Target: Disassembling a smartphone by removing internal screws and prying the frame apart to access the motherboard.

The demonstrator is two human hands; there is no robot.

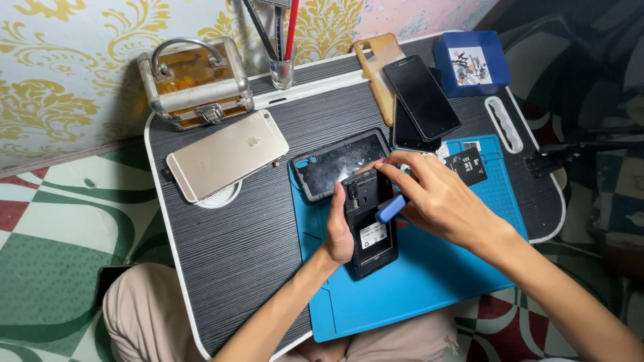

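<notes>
Head view: my left hand (339,231) grips the opened black phone (368,228) by its left edge, holding it over the blue mat (416,281) on the tabletop (235,228). My right hand (436,198) pinches a blue-handled tool (390,208) against its upper part. I judge this mid-disassembly; next calls for steady, light pressure. Back cover off, insides and white label exposed. Removed black cover (335,164) lies just behind.

A gold phone (227,155) lies face down on the dark lap table (235,234), just in front of a small metal case (196,82). A glass of tools (282,67) stands against the wall. Two dark phones (421,97) overlap beside a tan phone cover (377,57), with a blue box (471,62) near the far corner.
</notes>
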